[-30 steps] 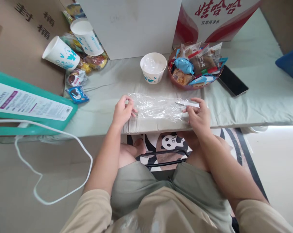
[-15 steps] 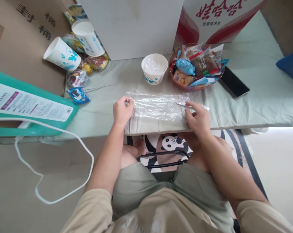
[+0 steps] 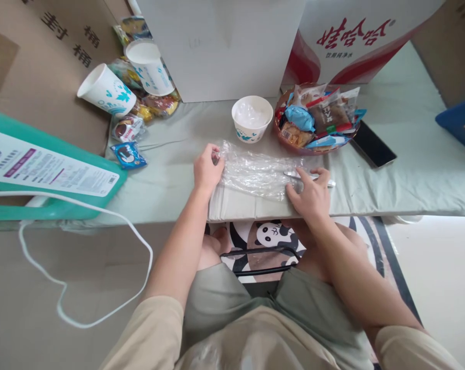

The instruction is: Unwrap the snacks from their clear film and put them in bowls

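Observation:
A crinkled clear plastic bag [image 3: 251,169] lies flat along the front of the cloth-covered table. My left hand [image 3: 208,169] is closed in a pinch on its left end. Over the right end, my right hand [image 3: 311,192] rests with fingers apart, thumb and fingertips touching the plastic. Beneath those fingers lies a slim silver tool [image 3: 293,175], its tip pointing left; partly covered, its exact kind cannot be made out. Just behind the bag stands a white paper bowl [image 3: 251,134] with clear plastic in it.
A basket [image 3: 313,150] of packaged snacks and a black phone [image 3: 374,145] sit at the right. Two paper cups [image 3: 108,91], snack packets [image 3: 128,155] and a green jug [image 3: 55,169] with a white cord are at the left. Boxes [image 3: 224,51] line the back.
The view has shifted slightly. My right fingers have spread and come down on the bag, with the silver tool now lying under them. My left hand keeps its pinch.

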Tool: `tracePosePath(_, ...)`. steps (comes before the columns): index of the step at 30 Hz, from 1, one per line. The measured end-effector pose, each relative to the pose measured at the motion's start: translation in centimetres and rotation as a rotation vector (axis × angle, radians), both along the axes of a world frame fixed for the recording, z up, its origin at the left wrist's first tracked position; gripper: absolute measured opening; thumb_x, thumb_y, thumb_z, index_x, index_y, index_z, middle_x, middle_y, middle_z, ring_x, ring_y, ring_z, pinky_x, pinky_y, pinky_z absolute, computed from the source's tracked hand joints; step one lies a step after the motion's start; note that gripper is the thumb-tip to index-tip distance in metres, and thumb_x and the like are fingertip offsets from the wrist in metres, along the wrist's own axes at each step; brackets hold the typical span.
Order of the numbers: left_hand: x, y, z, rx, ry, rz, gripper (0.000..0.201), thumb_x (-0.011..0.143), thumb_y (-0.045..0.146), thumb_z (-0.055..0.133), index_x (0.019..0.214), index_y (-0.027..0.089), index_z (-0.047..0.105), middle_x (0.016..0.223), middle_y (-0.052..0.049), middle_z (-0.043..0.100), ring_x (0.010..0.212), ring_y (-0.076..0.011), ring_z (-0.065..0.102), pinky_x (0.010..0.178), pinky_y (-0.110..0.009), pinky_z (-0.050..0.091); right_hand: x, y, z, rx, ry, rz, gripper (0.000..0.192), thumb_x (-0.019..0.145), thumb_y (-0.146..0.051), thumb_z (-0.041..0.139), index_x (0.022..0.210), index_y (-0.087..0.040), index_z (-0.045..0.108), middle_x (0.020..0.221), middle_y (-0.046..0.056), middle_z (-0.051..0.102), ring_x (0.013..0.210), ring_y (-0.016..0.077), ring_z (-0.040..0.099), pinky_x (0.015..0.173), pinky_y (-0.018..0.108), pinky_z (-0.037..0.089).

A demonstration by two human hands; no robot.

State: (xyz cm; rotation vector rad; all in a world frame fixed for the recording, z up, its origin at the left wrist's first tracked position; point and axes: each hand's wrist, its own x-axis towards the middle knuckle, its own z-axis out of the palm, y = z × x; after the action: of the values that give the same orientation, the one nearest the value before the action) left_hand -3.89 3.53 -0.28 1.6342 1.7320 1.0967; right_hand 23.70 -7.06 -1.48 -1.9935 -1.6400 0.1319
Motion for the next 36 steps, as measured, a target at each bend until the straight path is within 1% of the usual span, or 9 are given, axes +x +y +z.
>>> tracePosePath(4,-0.6,-0.5,1.2,-0.076,-0.419,-0.186,0.017,0.081,0.027,0.066,0.092,0.024,0.053,0.091,0.001,0.058,0.068,-0.0112,0.065,0.059,-0.024,0.052,0.2,-1.0,1.6,0.204,-0.003,0.033,0.049,0.084,-0.039,0.066,0.130,-0.023,0.062,0.124,0.016,0.049,0.115,0.0326,0.058,0.096,0.053,0.055)
tracePosePath(7,-1.3,-1.9,2.6,-0.201,-0.585,-0.369,0.028,0.078,0.039,0.071,0.091,0.023,0.051,0.094,0.002,0.056,0.064,-0.0100,0.068,0.047,-0.020,0.049,-0.7,-0.2,3.9,0.214,0.016,0.354,0.059,0.084,-0.043,0.068,0.138,-0.024,0.055,0.134,0.017,0.053,0.129,0.0352,0.053,0.109,0.056,0.047)
tracePosePath(10,-2.4,-3.2,3.8,-0.289,-0.642,-0.502,0.033,0.077,0.042,0.074,0.091,0.023,0.051,0.086,0.003,0.056,0.063,-0.0115,0.070,0.046,-0.020,0.051,-3.1,3.0,6.2,0.043,0.051,0.689,0.081,0.073,-0.050,0.078,0.144,-0.024,0.050,0.149,0.016,0.052,0.142,0.0385,0.046,0.116,0.058,0.041)
tracePosePath(13,-3.9,-3.7,4.0,-0.316,-0.696,-0.547,0.042,0.073,0.042,0.079,0.100,0.024,0.053,0.086,0.003,0.062,0.065,-0.0126,0.071,0.058,-0.025,0.060,-5.7,6.5,7.5,-0.286,0.147,0.848,0.045,0.072,-0.039,0.077,0.113,-0.022,0.067,0.109,0.009,0.074,0.104,0.0289,0.070,0.093,0.043,0.055)
tracePosePath(16,-5.1,-3.3,3.4,-0.211,-0.887,-0.379,0.061,0.068,0.050,0.081,0.116,0.028,0.050,0.108,-0.003,0.071,0.096,-0.0193,0.076,0.082,-0.032,0.063,-7.3,8.1,7.7,-0.502,0.346,0.809,0.013,0.077,-0.031,0.069,0.079,-0.020,0.062,0.070,0.000,0.068,0.063,0.0159,0.069,0.062,0.027,0.051)
tracePosePath(20,-4.1,-2.8,2.1,-0.397,-1.108,-0.312,0.062,0.075,0.073,0.066,0.108,0.022,0.059,0.122,-0.018,0.073,0.121,-0.0291,0.070,0.090,-0.039,0.062,-7.9,7.1,6.3,-0.449,0.756,0.589,0.031,0.073,-0.042,0.076,0.079,-0.020,0.055,0.071,0.000,0.069,0.054,0.0143,0.067,0.049,0.023,0.048)
tracePosePath(24,-0.8,-2.8,1.4,-0.606,-0.982,-0.425,0.053,0.070,0.049,0.086,0.106,0.019,0.062,0.108,-0.016,0.077,0.100,-0.0268,0.076,0.087,-0.040,0.062,-7.7,5.7,3.7,-0.267,0.966,0.438,0.040,0.072,-0.049,0.078,0.084,-0.021,0.052,0.083,0.002,0.073,0.055,0.0118,0.067,0.051,0.023,0.052)
tracePosePath(30,0.8,-3.0,0.9,-0.520,-0.498,-0.559,0.028,0.087,0.037,0.069,0.111,0.023,0.063,0.071,0.000,0.072,0.055,-0.0148,0.068,0.049,-0.024,0.050,-5.9,5.3,1.1,-0.081,0.947,0.365,0.022,0.085,-0.040,0.063,0.099,-0.024,0.060,0.121,0.006,0.070,0.059,0.0079,0.060,0.052,0.024,0.050)
tracePosePath(36,2.1,-2.8,1.5,-0.450,-0.599,-0.675,0.051,0.078,0.042,0.078,0.121,0.027,0.056,0.076,0.000,0.075,0.070,-0.0177,0.074,0.063,-0.027,0.057,-3.9,6.0,1.9,0.132,0.762,0.469,0.029,0.090,-0.046,0.063,0.072,-0.023,0.065,0.110,0.008,0.067,0.089,0.0193,0.065,0.074,0.036,0.055)
